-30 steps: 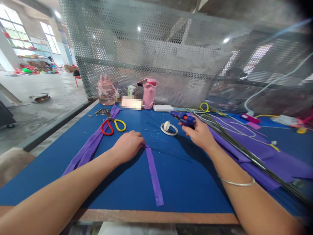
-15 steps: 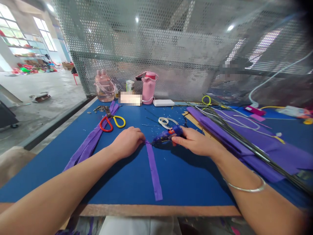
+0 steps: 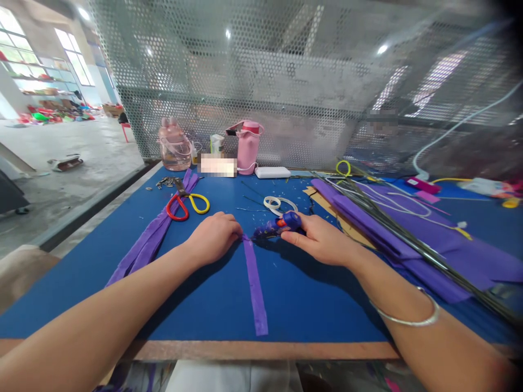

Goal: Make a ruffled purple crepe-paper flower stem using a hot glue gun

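Observation:
My left hand is closed on the far end of a narrow purple fabric strip, which lies on the blue tabletop and runs toward the front edge. Its fingertips hide what they pinch there. My right hand is wrapped round a dark blue glue gun with orange-red parts. The gun points left, its nozzle at the strip's far end beside my left fingertips; whether it touches cannot be made out. Scissors with one red and one yellow handle lie left of my left hand, partly on other purple strips.
Behind my hands sit a coil of white cord, a white power bank and a pink bottle. A clear pink jug stands back left. At right, thin dark rods lie across purple fabric.
My right hand and the glue gun have shifted slightly left, the nozzle staying by the strip's far end. The strip's near end has swung slightly left. My left hand keeps its place.

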Available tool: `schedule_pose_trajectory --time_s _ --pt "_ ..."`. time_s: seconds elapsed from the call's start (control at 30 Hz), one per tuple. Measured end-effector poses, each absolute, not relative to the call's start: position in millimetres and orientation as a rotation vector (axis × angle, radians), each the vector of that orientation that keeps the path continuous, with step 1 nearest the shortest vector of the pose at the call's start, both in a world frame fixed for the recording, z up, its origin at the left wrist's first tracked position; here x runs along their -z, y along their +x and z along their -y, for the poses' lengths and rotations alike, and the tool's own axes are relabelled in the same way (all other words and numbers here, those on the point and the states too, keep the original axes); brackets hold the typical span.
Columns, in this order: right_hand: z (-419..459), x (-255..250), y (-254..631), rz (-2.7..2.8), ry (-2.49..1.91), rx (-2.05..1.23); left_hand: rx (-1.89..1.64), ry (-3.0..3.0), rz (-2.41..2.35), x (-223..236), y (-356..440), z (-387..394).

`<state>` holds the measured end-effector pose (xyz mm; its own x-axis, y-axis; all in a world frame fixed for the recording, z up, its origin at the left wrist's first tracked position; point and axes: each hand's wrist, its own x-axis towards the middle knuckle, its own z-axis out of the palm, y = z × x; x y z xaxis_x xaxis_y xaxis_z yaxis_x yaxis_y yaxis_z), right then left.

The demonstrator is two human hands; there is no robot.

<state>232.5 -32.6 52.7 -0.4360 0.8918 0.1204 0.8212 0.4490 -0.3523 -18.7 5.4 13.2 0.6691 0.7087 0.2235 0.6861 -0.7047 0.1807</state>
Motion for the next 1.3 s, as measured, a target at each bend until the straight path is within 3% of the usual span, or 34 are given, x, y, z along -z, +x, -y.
schedule_pose_trajectory --time_s 0.3,0.6,0.83,1.1,1.3 --pt "35 -64 250 2.400 -1.412 -0.453 -0.374 2.829 -1.196 -14 -18 -2" --pt "35 -70 259 2.393 -1.224 -0.860 -0.214 2.888 -1.334 -44 22 -51" --pt "40 -69 256 2.435 -1.197 -0.808 -0.125 3.024 -1.181 -25 72 -100" --pt "37 -72 260 2.434 -1.150 -0.771 -0.054 3.118 -0.916 -36 111 -109" --pt "34 -71 262 2.427 -1.166 -0.832 -0.182 3.037 -0.994 -41 86 -104"
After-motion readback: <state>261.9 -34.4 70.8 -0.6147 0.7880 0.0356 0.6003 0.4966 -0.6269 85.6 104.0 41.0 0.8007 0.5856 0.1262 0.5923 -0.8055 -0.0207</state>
